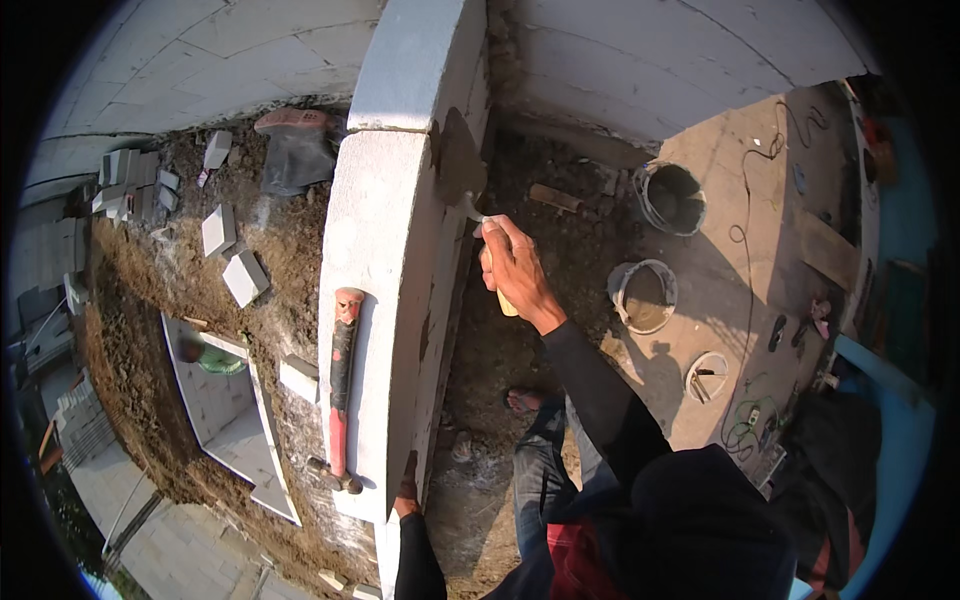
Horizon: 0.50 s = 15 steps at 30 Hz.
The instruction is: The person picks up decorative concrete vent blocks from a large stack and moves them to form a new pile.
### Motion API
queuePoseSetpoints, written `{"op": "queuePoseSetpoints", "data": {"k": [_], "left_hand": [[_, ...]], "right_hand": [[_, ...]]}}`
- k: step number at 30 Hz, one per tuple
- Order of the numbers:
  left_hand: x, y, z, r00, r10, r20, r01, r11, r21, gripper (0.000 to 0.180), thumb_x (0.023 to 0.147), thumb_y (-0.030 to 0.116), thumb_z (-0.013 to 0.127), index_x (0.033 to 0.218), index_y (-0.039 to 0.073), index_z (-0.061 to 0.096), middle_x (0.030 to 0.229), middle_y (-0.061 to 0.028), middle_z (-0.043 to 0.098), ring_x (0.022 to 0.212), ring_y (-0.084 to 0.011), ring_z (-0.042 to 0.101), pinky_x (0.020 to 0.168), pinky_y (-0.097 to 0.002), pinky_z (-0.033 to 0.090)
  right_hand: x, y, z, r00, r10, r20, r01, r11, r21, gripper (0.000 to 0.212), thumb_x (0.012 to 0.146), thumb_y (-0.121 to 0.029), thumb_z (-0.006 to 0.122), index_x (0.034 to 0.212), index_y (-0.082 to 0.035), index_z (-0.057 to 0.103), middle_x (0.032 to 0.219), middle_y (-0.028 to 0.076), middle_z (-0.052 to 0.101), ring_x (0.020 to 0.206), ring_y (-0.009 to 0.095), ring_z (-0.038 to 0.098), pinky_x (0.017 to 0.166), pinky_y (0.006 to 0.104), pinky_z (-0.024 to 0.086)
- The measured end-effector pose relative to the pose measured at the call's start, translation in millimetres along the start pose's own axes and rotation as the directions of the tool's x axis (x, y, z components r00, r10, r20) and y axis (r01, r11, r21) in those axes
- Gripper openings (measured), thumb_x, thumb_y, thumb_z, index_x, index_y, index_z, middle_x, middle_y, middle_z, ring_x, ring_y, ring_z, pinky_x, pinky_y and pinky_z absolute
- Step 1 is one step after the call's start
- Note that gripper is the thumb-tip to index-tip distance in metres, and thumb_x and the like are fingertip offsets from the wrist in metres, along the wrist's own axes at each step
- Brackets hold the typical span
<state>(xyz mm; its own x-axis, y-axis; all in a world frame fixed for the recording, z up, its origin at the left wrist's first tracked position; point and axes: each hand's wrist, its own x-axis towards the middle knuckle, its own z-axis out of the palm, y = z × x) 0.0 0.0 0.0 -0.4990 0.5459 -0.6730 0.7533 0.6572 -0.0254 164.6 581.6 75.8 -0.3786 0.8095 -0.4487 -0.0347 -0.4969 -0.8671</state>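
Observation:
My right hand [515,270] grips the pale wooden handle of a mason's trowel [458,165]. Its grey blade lies flat against the right side face of a white block wall [385,250]. My left hand [406,492] rests on the wall's near end, fingers curled over the edge. A hammer with a red and black handle [340,385] lies on top of the wall, head toward me, between my two hands. My dark sleeves come in from the lower edge.
Two buckets [670,197] [644,296] and a small round tub [708,375] stand on the concrete floor to the right, with cables. A sandalled foot [522,400] stands on the dirt below. Left of the wall lie loose white block pieces [244,277] on soil.

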Motion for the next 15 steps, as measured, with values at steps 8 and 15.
{"op": "queuePoseSetpoints", "data": {"k": [8, 15], "left_hand": [[14.9, 11.0, -22.6, 0.919, 0.267, -0.29, -0.225, 0.959, 0.17, 0.077, 0.097, -0.002, 0.045, 0.163, 0.033, 0.026, 0.151, -0.0028, 0.054, 0.126, -0.0187, 0.061, 0.098, -0.0318, 0.052], [-1.3, 12.7, -29.4, 0.993, 0.059, 0.104, -0.054, 0.997, -0.05, 0.071, 0.099, -0.001, 0.044, 0.164, 0.021, 0.027, 0.164, -0.0028, 0.038, 0.14, -0.0177, 0.048, 0.112, -0.0301, 0.042]], "right_hand": [[21.0, 88.4, -8.7, 0.996, 0.051, -0.072, -0.06, 0.99, -0.128, 0.026, 0.107, -0.027, 0.049, 0.116, -0.004, 0.058, 0.074, 0.0, 0.048, 0.063, 0.009, 0.049, 0.052, 0.0278, 0.041], [-37.5, 60.9, 9.0, 0.983, 0.156, 0.097, -0.162, 0.985, 0.059, 0.029, 0.109, -0.032, 0.046, 0.115, -0.006, 0.057, 0.072, 0.0, 0.048, 0.057, 0.009, 0.048, 0.05, 0.0272, 0.041]]}}
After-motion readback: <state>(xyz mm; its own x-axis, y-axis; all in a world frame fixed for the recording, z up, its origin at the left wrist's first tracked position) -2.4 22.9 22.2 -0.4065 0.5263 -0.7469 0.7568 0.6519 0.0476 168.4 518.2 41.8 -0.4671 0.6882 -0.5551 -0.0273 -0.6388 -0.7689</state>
